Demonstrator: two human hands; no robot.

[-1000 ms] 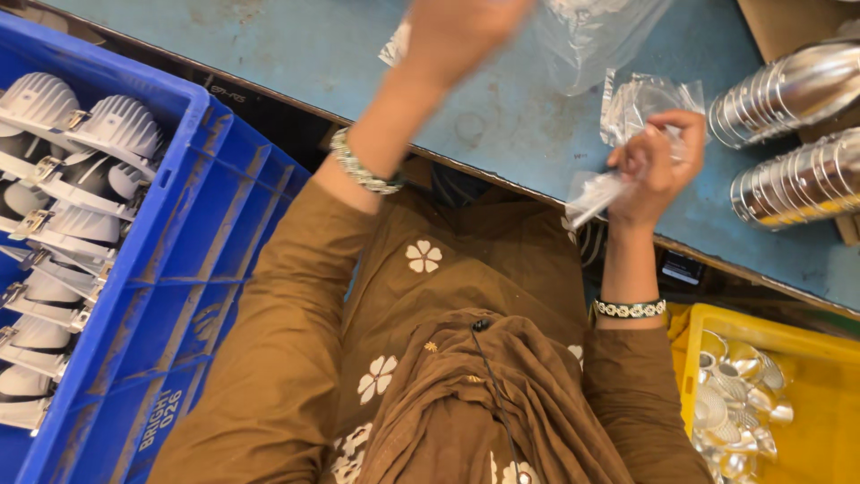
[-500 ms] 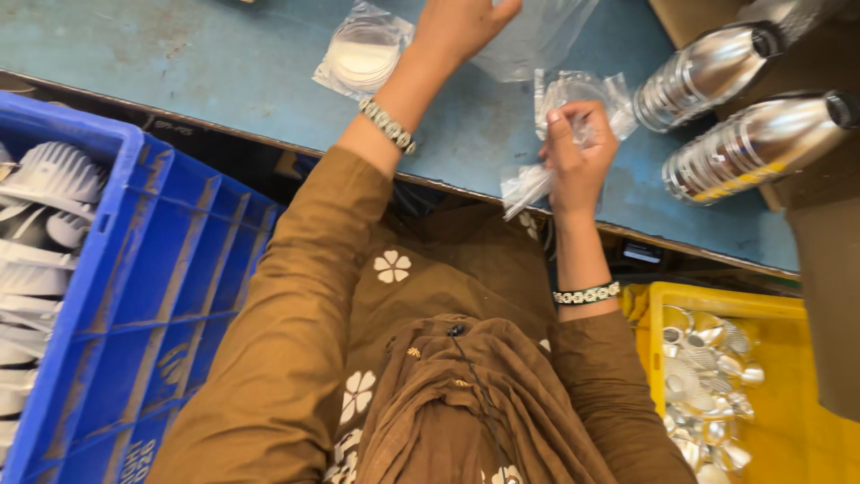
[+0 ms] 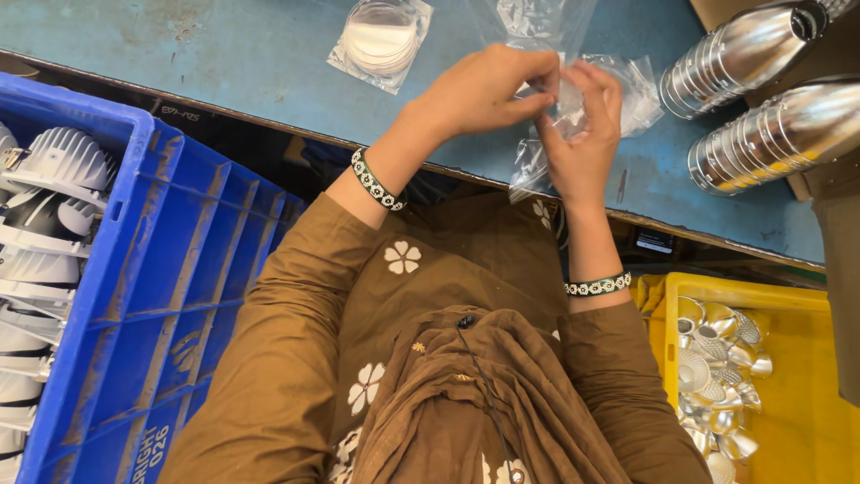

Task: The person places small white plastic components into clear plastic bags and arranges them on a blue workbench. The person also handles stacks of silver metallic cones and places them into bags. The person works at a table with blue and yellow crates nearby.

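Both hands (image 3: 537,108) meet over the table (image 3: 224,63), crate (image 3: 170,296) left, bin (image 3: 806,394) right.

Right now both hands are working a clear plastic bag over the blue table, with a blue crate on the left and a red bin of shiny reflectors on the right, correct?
Not quite: the bin of shiny reflectors is yellow, not red, as the head view shows. The rest holds: left hand and right hand work a clear plastic bag over the blue table, blue crate on the left.

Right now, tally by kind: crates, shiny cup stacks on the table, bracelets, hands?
Crates: 2, a blue crate and a yellow crate
Stacks of shiny cups: 2, upper stack and lower stack
Beaded bracelets: 2, left bracelet and right bracelet
Hands: 2, left hand and right hand, both pinching a clear plastic bag
Total: 8
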